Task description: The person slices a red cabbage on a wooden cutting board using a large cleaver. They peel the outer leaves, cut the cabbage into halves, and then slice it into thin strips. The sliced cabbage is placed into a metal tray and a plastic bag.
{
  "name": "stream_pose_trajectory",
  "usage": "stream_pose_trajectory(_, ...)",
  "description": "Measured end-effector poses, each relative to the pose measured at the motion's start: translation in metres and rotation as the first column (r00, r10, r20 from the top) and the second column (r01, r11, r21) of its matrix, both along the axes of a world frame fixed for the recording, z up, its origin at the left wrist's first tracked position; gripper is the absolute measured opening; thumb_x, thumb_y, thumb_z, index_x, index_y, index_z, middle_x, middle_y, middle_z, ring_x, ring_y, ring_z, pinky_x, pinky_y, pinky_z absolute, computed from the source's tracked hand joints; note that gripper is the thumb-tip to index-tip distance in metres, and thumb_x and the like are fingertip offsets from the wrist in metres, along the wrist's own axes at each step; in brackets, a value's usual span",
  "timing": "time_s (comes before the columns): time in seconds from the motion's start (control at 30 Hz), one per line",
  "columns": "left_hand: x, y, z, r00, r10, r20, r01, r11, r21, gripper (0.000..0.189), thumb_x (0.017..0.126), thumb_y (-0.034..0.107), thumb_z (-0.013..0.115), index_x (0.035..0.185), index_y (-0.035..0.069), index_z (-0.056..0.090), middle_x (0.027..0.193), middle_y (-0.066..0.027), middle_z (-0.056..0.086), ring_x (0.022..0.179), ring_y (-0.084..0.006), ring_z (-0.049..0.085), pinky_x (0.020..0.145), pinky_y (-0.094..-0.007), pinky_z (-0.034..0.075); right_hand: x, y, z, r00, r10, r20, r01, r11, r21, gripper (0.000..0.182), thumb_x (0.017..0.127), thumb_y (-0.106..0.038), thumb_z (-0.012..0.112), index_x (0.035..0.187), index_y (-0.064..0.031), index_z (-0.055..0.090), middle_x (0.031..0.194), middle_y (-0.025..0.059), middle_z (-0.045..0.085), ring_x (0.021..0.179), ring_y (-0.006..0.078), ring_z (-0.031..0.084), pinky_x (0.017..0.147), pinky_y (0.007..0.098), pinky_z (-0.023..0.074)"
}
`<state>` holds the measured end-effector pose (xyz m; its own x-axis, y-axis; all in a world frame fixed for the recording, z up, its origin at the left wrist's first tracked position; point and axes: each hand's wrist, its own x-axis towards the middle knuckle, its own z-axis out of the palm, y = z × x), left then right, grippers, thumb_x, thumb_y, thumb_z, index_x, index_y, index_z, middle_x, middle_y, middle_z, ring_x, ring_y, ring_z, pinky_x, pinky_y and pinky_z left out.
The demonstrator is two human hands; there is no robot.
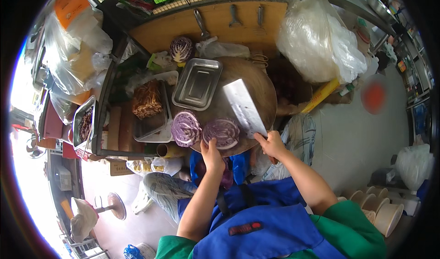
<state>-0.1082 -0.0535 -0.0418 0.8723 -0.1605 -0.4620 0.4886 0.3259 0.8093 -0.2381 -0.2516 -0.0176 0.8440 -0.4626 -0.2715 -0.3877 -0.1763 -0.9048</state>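
Two cut pieces of red cabbage lie on a round wooden chopping board (264, 83), their pale-veined cut faces showing. The fingers of my left hand (212, 158) hold the near left edge of the right cabbage half (221, 132). Beside it, the left cabbage half (186, 128) sits near the board's left edge. My right hand (274, 145) grips the handle of a cleaver (244, 108), whose broad blade lies flat over the board, right of the cabbage. Behind the left half stands a rectangular stainless steel tray (197, 83) with nothing in it.
Another cut red cabbage (181, 49) sits at the back. A brown layered block (147, 99) rests in a tray at left. Large plastic bags (309, 35) bulge at back right. Below the board's front edge hangs a blue bag (240, 166). Shredded cabbage fills a metal tray (85, 121) far left.
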Motion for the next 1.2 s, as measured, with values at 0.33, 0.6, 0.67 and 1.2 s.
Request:
stream_pose_trajectory(0.33, 0.002, 0.060, 0.110, 0.960, 0.146, 0.239, -0.104, 0.978, -0.180, 0.048, 0.097, 0.009, 0.060, 0.144, 0.005, 0.051, 0.129, -0.0098, 0.062, 0.114, -0.0225, 0.062, 0.101, -0.0374, 0.051, 0.019, -0.089, 0.034, 0.973, -0.192, -0.129, 0.136, 0.926, -0.352, 0.041, 0.098, -0.030, 0.065, 0.084, 0.0085, 0.069, 0.064, 0.0212, 0.067, 0.059, 0.0366, 0.070, 0.057, 0.0459, 0.0560)
stream_pose_trajectory(0.6, 0.016, 0.163, 0.113, 0.872, 0.431, 0.233, -0.413, 0.902, -0.123, 0.048, 0.095, 0.024, 0.063, 0.137, 0.003, 0.052, 0.128, -0.0141, 0.062, 0.114, -0.0275, 0.065, 0.095, -0.0425, 0.057, 0.039, -0.092, 0.028, 0.938, -0.043, -0.344, -0.257, 0.578, -0.774, 0.033, 0.098, -0.027, 0.059, 0.083, -0.0009, 0.074, 0.085, 0.0246, 0.072, 0.085, 0.0435, 0.071, 0.075, 0.0529, 0.0565)
stream_pose_trajectory(0.67, 0.011, 0.188, 0.106, 0.861, 0.469, 0.199, -0.453, 0.883, -0.123, 0.047, 0.096, 0.024, 0.060, 0.137, 0.001, 0.052, 0.127, -0.0140, 0.063, 0.112, -0.0270, 0.066, 0.095, -0.0422, 0.057, 0.031, -0.071, 0.013, 0.946, 0.002, -0.323, -0.263, 0.587, -0.766, 0.033, 0.097, -0.026, 0.059, 0.082, -0.0007, 0.074, 0.083, 0.0254, 0.071, 0.082, 0.0439, 0.071, 0.075, 0.0535, 0.0562)
stream_pose_trajectory(1.2, 0.001, 0.209, 0.068, 0.879, 0.453, 0.146, -0.443, 0.891, -0.097, 0.050, 0.094, 0.019, 0.059, 0.142, 0.005, 0.050, 0.130, -0.0122, 0.062, 0.115, -0.0249, 0.064, 0.100, -0.0384, 0.053, -0.037, 0.120, 0.036, 0.786, 0.497, -0.369, -0.619, 0.620, -0.482, 0.033, 0.098, -0.026, 0.056, 0.084, -0.0009, 0.071, 0.077, 0.0240, 0.071, 0.071, 0.0438, 0.070, 0.066, 0.0549, 0.0554)
